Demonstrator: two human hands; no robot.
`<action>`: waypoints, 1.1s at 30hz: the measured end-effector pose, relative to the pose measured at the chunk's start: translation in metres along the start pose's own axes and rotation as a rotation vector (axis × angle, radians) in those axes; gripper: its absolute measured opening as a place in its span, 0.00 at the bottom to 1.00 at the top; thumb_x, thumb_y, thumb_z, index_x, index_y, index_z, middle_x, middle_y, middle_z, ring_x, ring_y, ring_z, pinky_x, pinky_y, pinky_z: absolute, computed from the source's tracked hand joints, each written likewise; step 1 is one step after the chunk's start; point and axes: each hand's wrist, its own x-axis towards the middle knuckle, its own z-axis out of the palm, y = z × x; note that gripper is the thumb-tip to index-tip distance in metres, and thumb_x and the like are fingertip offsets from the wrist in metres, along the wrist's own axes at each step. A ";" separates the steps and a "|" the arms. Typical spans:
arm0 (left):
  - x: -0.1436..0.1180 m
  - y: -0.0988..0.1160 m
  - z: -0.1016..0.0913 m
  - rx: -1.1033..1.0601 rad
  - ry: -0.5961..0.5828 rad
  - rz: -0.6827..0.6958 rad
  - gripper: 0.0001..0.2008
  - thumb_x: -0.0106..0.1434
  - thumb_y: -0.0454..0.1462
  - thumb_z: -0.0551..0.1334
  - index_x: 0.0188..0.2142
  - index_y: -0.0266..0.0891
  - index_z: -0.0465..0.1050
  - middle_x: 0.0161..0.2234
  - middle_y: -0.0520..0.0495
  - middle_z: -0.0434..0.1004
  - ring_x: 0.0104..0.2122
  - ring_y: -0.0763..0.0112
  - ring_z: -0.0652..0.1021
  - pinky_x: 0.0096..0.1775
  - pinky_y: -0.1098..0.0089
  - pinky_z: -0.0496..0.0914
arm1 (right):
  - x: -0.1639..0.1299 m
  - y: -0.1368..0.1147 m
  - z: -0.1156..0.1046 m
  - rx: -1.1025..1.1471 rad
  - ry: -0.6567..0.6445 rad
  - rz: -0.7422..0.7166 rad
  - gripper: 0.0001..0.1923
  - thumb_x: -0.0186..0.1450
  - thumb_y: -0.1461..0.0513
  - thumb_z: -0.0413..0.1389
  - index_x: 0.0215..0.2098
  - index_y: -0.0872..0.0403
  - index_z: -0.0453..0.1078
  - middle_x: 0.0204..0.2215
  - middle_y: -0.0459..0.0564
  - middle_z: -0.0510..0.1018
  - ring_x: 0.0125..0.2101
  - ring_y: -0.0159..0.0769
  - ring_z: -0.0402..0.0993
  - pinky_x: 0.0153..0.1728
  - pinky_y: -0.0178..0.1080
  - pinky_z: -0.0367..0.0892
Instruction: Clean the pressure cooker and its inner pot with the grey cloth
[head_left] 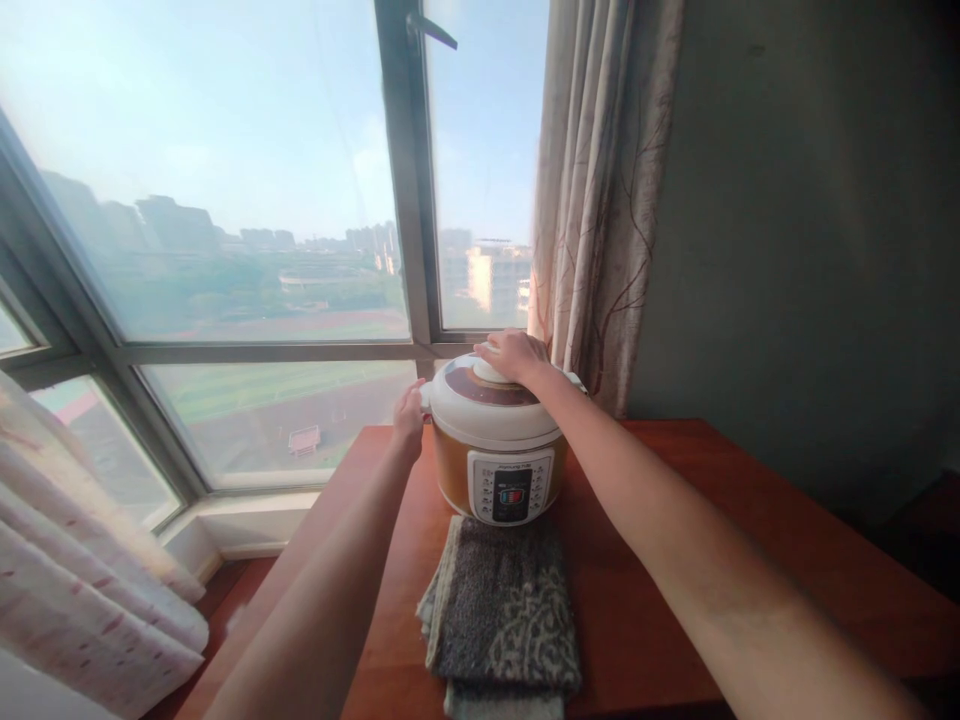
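An electric pressure cooker, gold-brown with a white lid rim and a front control panel, stands upright on the wooden table. On top of its lid, my right hand is closed over the white lid handle. My left hand grips the side handle at the cooker's left, its fingers curled round it. The lid sits on the body. Directly in front of the cooker lies a folded grey towel with a pale leafy pattern.
Behind the table is a large window with grey frames. A long curtain hangs behind the cooker on the right, beside a dark wall. Another pale curtain hangs at the lower left.
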 end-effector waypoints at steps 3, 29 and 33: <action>-0.001 0.001 -0.001 0.003 -0.013 -0.012 0.20 0.58 0.44 0.59 0.48 0.42 0.76 0.36 0.47 0.75 0.31 0.71 0.74 0.30 0.73 0.68 | -0.004 0.011 -0.005 0.094 0.058 0.028 0.24 0.70 0.44 0.49 0.52 0.46 0.77 0.52 0.52 0.79 0.51 0.44 0.74 0.49 0.39 0.66; -0.011 0.028 -0.027 -0.028 -0.223 -0.333 0.15 0.66 0.42 0.60 0.26 0.34 0.71 0.19 0.49 0.71 0.18 0.77 0.71 0.21 0.77 0.64 | -0.107 0.130 0.036 1.259 0.255 0.923 0.14 0.65 0.64 0.51 0.22 0.55 0.69 0.17 0.50 0.76 0.15 0.28 0.67 0.15 0.28 0.60; -0.012 0.027 -0.017 -0.074 -0.181 -0.330 0.14 0.69 0.38 0.57 0.27 0.35 0.70 0.19 0.50 0.70 0.17 0.78 0.70 0.21 0.78 0.65 | -0.103 0.134 0.038 1.321 0.291 0.955 0.11 0.61 0.67 0.53 0.21 0.56 0.70 0.14 0.48 0.75 0.13 0.27 0.64 0.13 0.27 0.59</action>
